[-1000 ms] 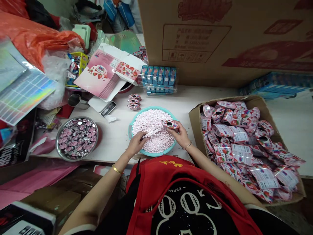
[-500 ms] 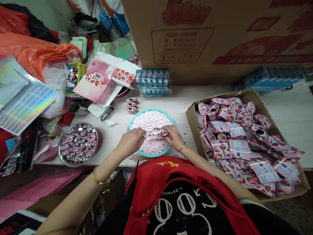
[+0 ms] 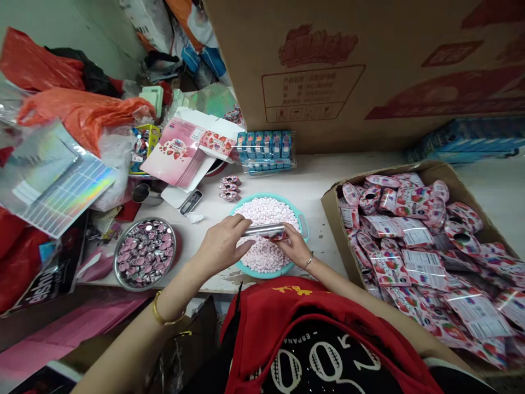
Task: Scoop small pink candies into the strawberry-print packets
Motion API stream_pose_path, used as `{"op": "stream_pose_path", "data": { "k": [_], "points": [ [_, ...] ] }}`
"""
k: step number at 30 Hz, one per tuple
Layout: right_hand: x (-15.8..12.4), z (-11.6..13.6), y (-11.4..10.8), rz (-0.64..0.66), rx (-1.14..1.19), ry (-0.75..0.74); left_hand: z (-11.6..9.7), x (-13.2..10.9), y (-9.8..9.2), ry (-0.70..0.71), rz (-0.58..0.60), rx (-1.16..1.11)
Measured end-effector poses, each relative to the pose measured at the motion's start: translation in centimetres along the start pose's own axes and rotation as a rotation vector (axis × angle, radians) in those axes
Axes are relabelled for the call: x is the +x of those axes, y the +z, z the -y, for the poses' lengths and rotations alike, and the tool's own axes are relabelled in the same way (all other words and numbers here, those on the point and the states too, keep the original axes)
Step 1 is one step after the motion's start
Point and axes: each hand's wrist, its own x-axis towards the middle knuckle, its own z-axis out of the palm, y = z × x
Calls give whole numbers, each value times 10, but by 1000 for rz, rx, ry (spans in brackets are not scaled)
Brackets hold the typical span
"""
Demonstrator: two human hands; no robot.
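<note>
Over a turquoise basket (image 3: 304,225) heaped with small pale pink and white candies (image 3: 266,257), my left hand (image 3: 223,243) is closed on one end of a narrow silver metal scoop (image 3: 262,230). Its rounded metal side shows on top. The scoop's far end meets a small printed candy pack (image 3: 280,235) in my right hand (image 3: 296,249), whose fingers are closed round the pack. My fingers partly cover the pack, and I cannot tell how full it is.
A steel bowl (image 3: 174,257) of pink-and-silver caps stands left. Several small strawberry-print packs (image 3: 229,187) sit behind the basket, near a wrapped blue pack block (image 3: 266,150). On the right, an open carton (image 3: 334,210) holds many strawberry packs. A large cardboard box (image 3: 320,126) rises behind.
The scoop, which carried candies in its open trough, has turned over and now shows its metal side. My left hand has rolled with it. The view has shifted, moving everything slightly right and down.
</note>
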Motion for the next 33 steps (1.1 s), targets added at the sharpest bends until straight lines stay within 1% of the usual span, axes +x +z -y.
{"op": "stream_pose_path", "data": {
  "k": [2,5,6,8,9,11,13,15,16,18,20,22,23,25,26,27,29,30,32,33],
  "points": [
    [11,9,9,16,26,-2,16,4,16,28,-55,-137],
    [34,19,22,74,63,-41,40,14,38,103,-61,-233],
    [44,20,25,89,55,-54,50,17,43,112,-69,-250],
    [65,14,25,87,-19,-68,75,22,47,78,-119,-270],
    [76,8,23,60,-84,-66,91,23,48,32,-160,-265],
    [95,-12,14,-36,-235,-44,125,24,52,-90,-233,-218],
    [110,-37,4,-116,-358,-10,159,24,62,-202,-254,-146],
    [118,-64,-5,-127,-436,28,186,26,80,-265,-221,-102],
    [120,-75,-9,-113,-458,48,196,28,91,-274,-192,-94],
    [119,-92,-12,-76,-477,87,211,35,115,-272,-129,-86],
    [115,-100,-11,-56,-473,114,218,44,138,-265,-80,-73],
    [110,-95,-10,-61,-471,130,219,53,154,-267,-69,-70],
    [106,-89,-10,-66,-473,132,218,57,159,-268,-72,-77],
    [100,-71,-14,-71,-482,118,213,60,163,-278,-103,-101],
    [97,-61,-20,-70,-490,100,210,60,161,-287,-125,-114],
    [93,-51,-28,-67,-503,78,206,58,159,-313,-173,-120],
    [83,-32,-54,-92,-570,42,198,50,152,-367,-284,-134],
    [75,-23,-72,-135,-628,44,193,43,148,-361,-293,-154],
    [56,-6,-113,-262,-778,112,178,23,139,-326,-260,-231],
    [45,1,-135,-302,-856,183,168,11,134,-305,-223,-271]
  ]
}}
